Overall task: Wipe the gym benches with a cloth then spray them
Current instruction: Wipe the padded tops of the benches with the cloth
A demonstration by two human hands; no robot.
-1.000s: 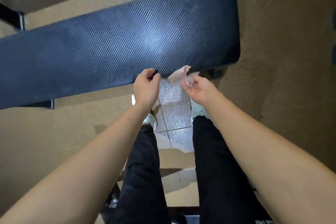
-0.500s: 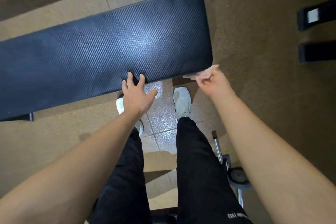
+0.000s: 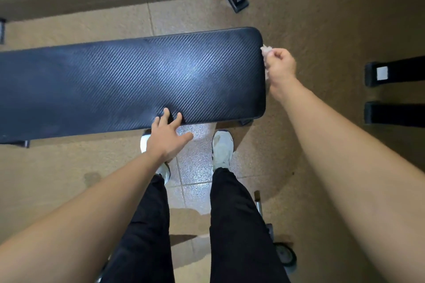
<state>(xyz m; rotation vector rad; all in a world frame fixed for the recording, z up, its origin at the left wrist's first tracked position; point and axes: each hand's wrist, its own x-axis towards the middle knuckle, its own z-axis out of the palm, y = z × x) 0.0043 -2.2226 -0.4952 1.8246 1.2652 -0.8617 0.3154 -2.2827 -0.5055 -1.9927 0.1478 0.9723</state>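
One gym bench [image 3: 128, 85] lies across the view, its long black pad running left to right. One cloth [image 3: 266, 49] is bunched against the pad's right end, near the far corner. The right hand [image 3: 281, 65] has its grip clamped round that cloth, fingers curled, with only a pale tuft showing. The left hand [image 3: 166, 139] has its grip apart, fingers spread, with the tips resting on the pad's near edge. The cloth looks light, soft and limp, so it is best kept wadded in the palm. The pad looks firm, ribbed and slightly glossy, likely heavy enough to stay put under pressure. No spray bottle shows. Two black equipment feet [image 3: 395, 71] stand on the floor to the right.
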